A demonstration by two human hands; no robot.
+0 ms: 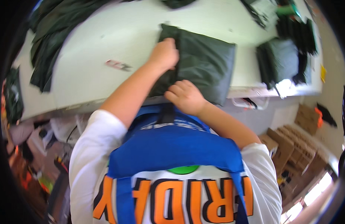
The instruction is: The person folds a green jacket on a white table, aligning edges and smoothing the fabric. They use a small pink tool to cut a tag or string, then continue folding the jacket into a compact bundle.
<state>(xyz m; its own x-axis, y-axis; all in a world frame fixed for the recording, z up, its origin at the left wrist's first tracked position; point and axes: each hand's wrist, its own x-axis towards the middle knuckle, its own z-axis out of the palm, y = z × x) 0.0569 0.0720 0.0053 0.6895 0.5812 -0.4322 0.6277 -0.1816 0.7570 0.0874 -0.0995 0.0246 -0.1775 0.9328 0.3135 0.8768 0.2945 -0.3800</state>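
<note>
A dark green, slightly shiny folded fabric piece (206,61) lies at the front of the white table, with a darker band running down its left part. My left hand (164,55) is closed on that band near the far side, its fingertips partly hidden behind the knuckles. Closer to me, my right hand (185,98) has its fingers curled and closed on the same fabric by the near edge. Left of the fabric lies a small pair of thread snips (119,65) with a reddish handle, out of reach of both hands.
Dark green fabric (60,33) is heaped at the far left of the white table (101,22). A stack of folded dark pieces (282,59) stands on the right, beside more dark bundles (296,31). Cardboard boxes (297,145) sit below at right; clutter fills the lower left.
</note>
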